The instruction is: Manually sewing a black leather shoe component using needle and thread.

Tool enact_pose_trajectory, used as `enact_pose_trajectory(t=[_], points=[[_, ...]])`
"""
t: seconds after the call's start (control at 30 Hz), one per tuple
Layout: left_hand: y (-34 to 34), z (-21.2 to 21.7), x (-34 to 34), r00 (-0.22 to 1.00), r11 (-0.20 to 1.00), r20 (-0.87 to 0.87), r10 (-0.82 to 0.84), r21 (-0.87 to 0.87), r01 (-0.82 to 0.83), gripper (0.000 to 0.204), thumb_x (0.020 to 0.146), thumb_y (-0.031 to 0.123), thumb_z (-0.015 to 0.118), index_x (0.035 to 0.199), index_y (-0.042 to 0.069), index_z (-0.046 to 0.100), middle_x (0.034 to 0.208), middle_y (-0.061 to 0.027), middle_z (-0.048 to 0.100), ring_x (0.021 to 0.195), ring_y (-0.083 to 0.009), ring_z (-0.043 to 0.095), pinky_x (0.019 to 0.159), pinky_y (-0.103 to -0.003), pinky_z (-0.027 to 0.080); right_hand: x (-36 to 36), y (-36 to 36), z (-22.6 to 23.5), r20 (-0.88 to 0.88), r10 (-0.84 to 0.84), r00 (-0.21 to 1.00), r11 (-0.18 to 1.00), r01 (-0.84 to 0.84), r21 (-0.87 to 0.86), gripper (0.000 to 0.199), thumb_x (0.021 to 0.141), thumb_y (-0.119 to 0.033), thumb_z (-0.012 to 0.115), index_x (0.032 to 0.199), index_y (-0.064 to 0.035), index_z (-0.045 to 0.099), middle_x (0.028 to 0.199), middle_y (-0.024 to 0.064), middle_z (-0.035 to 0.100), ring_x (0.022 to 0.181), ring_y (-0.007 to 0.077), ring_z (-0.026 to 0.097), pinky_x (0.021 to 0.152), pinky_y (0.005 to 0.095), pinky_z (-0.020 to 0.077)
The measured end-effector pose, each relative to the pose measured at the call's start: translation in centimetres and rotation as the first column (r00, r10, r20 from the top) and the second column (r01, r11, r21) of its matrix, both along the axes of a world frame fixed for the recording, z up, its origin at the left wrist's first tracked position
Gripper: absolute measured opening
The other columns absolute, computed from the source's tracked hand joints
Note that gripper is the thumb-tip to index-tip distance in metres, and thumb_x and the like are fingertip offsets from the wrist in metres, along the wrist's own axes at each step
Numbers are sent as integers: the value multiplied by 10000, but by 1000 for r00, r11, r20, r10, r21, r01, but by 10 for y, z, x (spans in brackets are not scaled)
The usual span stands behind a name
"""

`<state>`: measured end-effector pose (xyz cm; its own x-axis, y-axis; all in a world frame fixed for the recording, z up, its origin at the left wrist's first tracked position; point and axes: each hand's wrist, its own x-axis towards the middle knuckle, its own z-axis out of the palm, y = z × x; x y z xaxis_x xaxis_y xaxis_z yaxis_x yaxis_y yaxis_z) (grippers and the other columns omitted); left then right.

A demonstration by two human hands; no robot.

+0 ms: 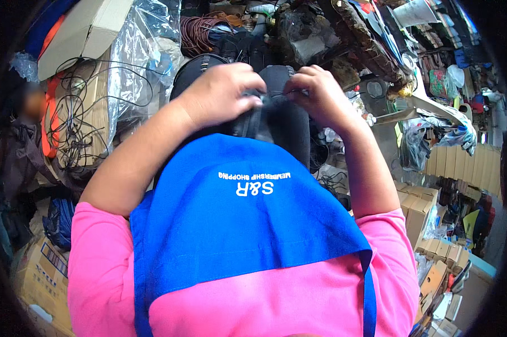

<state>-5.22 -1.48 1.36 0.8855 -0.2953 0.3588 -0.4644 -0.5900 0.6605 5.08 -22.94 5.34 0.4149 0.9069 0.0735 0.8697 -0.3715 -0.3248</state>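
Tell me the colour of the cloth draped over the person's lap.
Bright blue with small white lettering; the cloth shows best in the head view, lying over pink clothing.

Even, soft daylight with no hard shadows or glare. Centre sharp and brightly coloured; strong fisheye bending toward a black circular rim. Far left edge is dim and blurred; background clutter slightly soft.

Bright pink short-sleeved shirt [298,303], blue apron [236,224] with white lettering and a thin blue strap over it, bare forearms.
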Motion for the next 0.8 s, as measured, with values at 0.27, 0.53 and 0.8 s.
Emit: enact_pose_trajectory(t=[0.27, 0.53, 0.8], points=[[-50, 33, -3, 915, 776, -161, -369, 489, 399, 143, 772, 170, 574, 732, 55, 649, 901, -106, 563, 842, -268, 593, 760, -392, 455, 12, -59, -8, -187, -498, 847, 867, 476, -151, 193, 838, -123, 594, 1011, -61, 652, 981, 142, 600, 897, 314, 599, 819, 362, 470], [-35, 50, -13, 919, 710, -127, -374, 598, 372, 105, 790, 178, 522, 794, 105, 598, 843, -29, 597, 851, -199, 599, 765, -344, 439, -37, -25, -18, -429, -225, 875, 919, 337, 206, 381, 754, -140, 697, 1127, -93, 637, 1014, 125, 589, 947, 266, 586, 822, 339, 474], [-32, 25, -56, 934, 857, 335, -125, 511, -68, 66, 707, 156, 567, 678, 136, 512, 688, -2, 468, 665, -140, 522, 638, -296, 405, -63, 37, -54, -641, -93, 762, 897, 343, 278, 402, 687, -36, 593, 1085, -70, 640, 952, 117, 584, 876, 253, 587, 773, 326, 480]])
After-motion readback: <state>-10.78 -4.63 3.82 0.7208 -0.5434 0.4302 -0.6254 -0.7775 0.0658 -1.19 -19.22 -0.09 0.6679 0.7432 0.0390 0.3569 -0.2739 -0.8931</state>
